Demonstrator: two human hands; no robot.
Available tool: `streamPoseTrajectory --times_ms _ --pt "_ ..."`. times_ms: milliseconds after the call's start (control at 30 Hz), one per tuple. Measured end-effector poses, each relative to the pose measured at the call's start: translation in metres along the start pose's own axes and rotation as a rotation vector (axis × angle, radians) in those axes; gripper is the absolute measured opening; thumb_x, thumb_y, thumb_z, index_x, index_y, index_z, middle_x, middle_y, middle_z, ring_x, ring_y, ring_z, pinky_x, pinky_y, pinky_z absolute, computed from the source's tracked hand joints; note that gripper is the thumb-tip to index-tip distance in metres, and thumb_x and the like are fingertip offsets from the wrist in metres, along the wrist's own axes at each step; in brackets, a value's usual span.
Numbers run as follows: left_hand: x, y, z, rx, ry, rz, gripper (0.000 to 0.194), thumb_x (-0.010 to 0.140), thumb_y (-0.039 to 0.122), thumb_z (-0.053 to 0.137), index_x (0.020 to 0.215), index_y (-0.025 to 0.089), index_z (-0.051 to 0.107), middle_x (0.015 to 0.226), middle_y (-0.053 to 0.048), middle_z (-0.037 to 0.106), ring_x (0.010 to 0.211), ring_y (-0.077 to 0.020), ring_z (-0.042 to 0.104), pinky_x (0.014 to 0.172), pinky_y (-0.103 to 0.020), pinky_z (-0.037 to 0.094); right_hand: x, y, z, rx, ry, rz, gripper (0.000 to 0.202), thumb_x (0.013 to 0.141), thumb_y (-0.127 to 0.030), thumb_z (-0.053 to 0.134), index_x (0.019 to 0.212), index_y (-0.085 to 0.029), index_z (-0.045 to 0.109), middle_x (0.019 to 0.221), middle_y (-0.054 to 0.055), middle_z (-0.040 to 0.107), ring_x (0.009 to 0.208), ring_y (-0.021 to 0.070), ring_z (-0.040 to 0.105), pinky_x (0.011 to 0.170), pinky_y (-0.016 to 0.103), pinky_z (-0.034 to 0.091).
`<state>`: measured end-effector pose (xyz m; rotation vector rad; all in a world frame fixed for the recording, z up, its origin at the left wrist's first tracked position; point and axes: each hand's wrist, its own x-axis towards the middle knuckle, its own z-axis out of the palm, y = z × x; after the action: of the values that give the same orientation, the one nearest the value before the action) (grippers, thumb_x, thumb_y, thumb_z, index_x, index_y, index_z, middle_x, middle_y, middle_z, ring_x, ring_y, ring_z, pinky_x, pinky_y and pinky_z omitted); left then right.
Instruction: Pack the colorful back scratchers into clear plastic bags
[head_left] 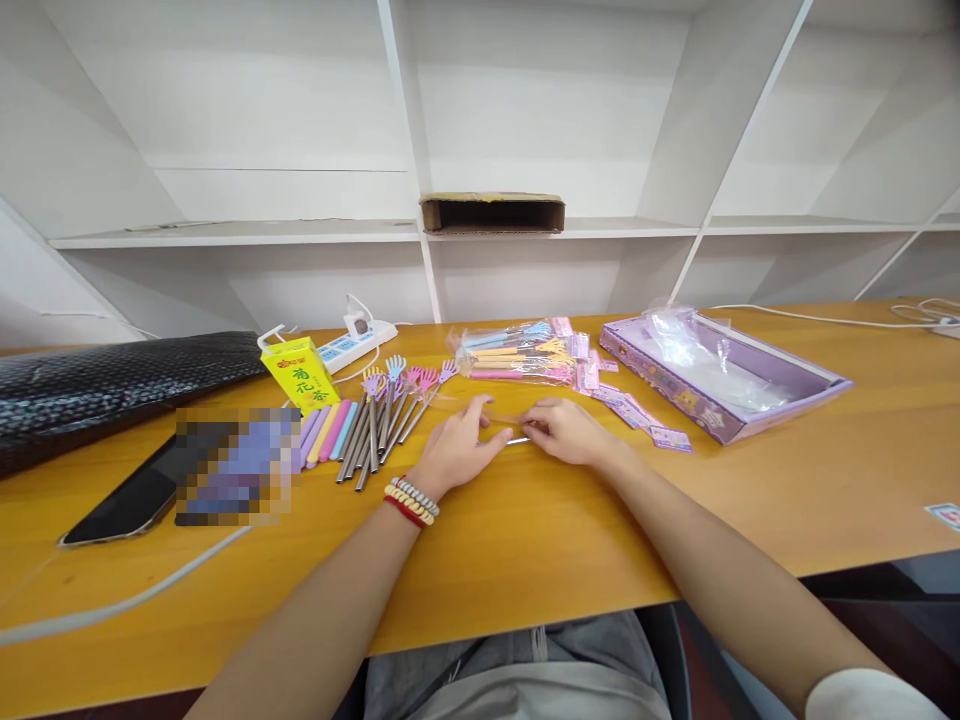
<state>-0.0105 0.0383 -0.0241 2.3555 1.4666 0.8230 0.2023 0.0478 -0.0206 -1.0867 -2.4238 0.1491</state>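
My left hand (463,442) rests low over the table with thumb and forefinger apart; its thumb tip is close to a short shiny metal rod (518,441). At the rod's other end, the curled fingers of my right hand (568,430) are closed on it. A thin, see-through strip (504,418) shows between the hands, too faint to name. Left of my hands lie several back scratchers (386,410) with metal rods and coloured hand-shaped heads. Their coloured handles (327,433) are lined up beside them. Beyond my hands are clear bags of back scratchers (517,352).
Small printed cards (634,410) lie right of the bags. Behind them stands a purple box (720,420) with clear plastic inside. At left are a yellow drink carton (300,373), a power strip (356,345), a phone (139,490) and a black bag (120,390). A cardboard box (491,200) sits on the shelf.
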Motion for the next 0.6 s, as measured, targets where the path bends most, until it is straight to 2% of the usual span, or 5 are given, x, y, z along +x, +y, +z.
streamPoseTrajectory --times_ms 167,267,367,500,600 --pt "0.004 0.002 -0.004 -0.132 0.159 -0.021 0.023 0.084 0.04 0.047 0.084 0.019 0.057 0.083 -0.004 0.063 0.074 -0.0168 0.058 0.067 -0.029 0.044 0.001 -0.005 -0.003 0.078 0.065 0.032 0.024 0.085 -0.037 0.051 0.091 -0.02 0.067 0.087 0.007 0.067 0.085 0.018 0.059 0.078 0.03 0.044" --pt "0.005 0.004 -0.005 -0.306 0.281 0.003 0.014 0.08 0.031 0.054 0.075 0.018 0.052 0.079 -0.003 0.06 0.075 -0.0153 0.056 0.067 -0.027 0.044 0.002 -0.002 -0.006 0.214 0.217 0.128 0.032 0.087 -0.042 0.047 0.099 -0.018 0.065 0.1 0.008 0.066 0.095 0.0204 0.059 0.087 0.034 0.043" --pt "0.008 -0.001 -0.002 -0.531 0.37 -0.005 0.018 0.073 0.024 0.061 0.07 0.018 0.044 0.074 -0.001 0.056 0.072 -0.0132 0.054 0.069 -0.026 0.044 0.002 0.006 -0.007 0.448 0.268 0.226 0.036 0.09 -0.043 0.041 0.103 -0.019 0.064 0.107 0.006 0.066 0.099 0.0196 0.059 0.087 0.034 0.044" --pt "0.013 -0.007 0.001 -0.731 0.357 -0.035 0.019 0.069 0.02 0.063 0.076 0.017 0.046 0.075 0.0 0.054 0.071 -0.0119 0.054 0.07 -0.026 0.045 0.001 0.012 -0.004 0.533 0.226 0.275 0.034 0.086 -0.044 0.048 0.103 -0.019 0.064 0.106 0.005 0.067 0.096 0.0195 0.06 0.082 0.033 0.046" --pt "0.012 -0.004 0.001 -0.753 0.311 -0.046 0.02 0.07 0.021 0.063 0.082 0.017 0.047 0.077 -0.001 0.055 0.073 -0.012 0.055 0.072 -0.027 0.046 0.001 0.008 -0.002 0.476 0.143 0.194 0.034 0.081 -0.044 0.056 0.1 -0.018 0.065 0.101 0.006 0.068 0.092 0.0189 0.062 0.081 0.032 0.045"
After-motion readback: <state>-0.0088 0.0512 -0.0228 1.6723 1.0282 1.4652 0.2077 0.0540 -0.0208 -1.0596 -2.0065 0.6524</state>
